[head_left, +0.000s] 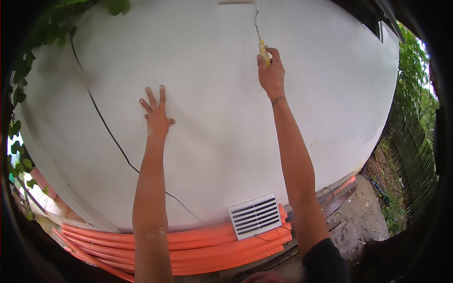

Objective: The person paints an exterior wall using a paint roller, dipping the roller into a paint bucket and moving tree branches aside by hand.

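Observation:
My right hand (272, 78) is raised high and wrapped around the yellow handle of a paint roller (264, 53). Its thin metal rod runs up to the top edge of the view, where the roller head is mostly cut off. Lower and to the left, my left hand (156, 113) has its fingers spread against the white wall (212, 104) and holds nothing. A dark cable (109, 131) hangs down the wall left of that hand and passes behind my left forearm.
Several orange pipes (203, 257) lie along the wall's foot. A white vent grille (255, 216) leans in front of them. Green leaves (118, 5) hang at upper left. On the right are bare ground (361, 217) and a dark fence (413, 165). A roof edge juts in at upper right.

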`<state>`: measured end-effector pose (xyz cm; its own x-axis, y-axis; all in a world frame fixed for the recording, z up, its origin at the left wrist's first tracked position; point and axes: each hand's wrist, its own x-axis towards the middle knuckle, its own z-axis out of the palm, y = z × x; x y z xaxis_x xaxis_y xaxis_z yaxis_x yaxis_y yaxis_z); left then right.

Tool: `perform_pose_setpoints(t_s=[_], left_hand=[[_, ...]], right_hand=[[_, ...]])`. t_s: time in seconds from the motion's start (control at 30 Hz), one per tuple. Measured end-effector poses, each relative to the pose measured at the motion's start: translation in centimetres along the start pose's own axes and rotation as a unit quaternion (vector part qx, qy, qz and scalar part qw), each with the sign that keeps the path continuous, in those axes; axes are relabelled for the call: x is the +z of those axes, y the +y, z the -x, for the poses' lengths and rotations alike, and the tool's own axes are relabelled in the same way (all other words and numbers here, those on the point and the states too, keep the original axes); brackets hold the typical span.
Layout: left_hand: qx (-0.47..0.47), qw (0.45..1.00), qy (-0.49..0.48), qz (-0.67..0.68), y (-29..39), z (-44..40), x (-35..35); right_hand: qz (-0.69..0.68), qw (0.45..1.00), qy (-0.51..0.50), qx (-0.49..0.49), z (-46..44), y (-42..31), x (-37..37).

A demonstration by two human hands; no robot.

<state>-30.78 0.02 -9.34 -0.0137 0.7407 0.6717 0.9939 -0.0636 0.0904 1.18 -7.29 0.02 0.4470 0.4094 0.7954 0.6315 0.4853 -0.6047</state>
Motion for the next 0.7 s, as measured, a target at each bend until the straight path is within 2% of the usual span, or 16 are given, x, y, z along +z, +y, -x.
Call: perform_pose_setpoints(t_s=[0.07, 0.17, 0.27, 0.37, 0.57, 0.67, 0.7], left_hand=[[-0.002, 1.000, -0.007, 0.015, 0.0, -0.2, 0.0], [-0.001, 1.000, -0.004, 0.026, 0.0, -0.2, 0.2], [-0.005, 0.999, -0.001, 0.033, 0.2, -0.2, 0.2], [0.025, 0.999, 0.033, 0.020, -0.8, -0.8, 1.7], [0.084, 0.992, 0.091, 0.008, -1.7, -1.3, 2.8], [0.078, 0.994, 0.079, -0.010, -1.6, -1.3, 2.5], [0.075, 0.994, 0.075, -0.015, -1.5, -1.3, 2.5]], right_hand=[[-0.008, 1.000, 0.006, -0.009, 5.1, 3.9, -0.5], [-0.005, 0.997, -0.023, 0.079, 12.9, 7.8, -2.3], [-0.018, 0.996, -0.020, 0.079, 20.7, 13.8, -3.4], [-0.035, 0.980, -0.057, 0.190, 28.1, 16.8, -5.6], [0.032, 0.979, -0.065, 0.191, 42.6, 23.8, -7.8], [0.015, 0.958, -0.097, 0.270, 47.5, 25.8, -9.1], [0.014, 0.960, -0.092, 0.266, 49.0, 26.5, -9.3]])
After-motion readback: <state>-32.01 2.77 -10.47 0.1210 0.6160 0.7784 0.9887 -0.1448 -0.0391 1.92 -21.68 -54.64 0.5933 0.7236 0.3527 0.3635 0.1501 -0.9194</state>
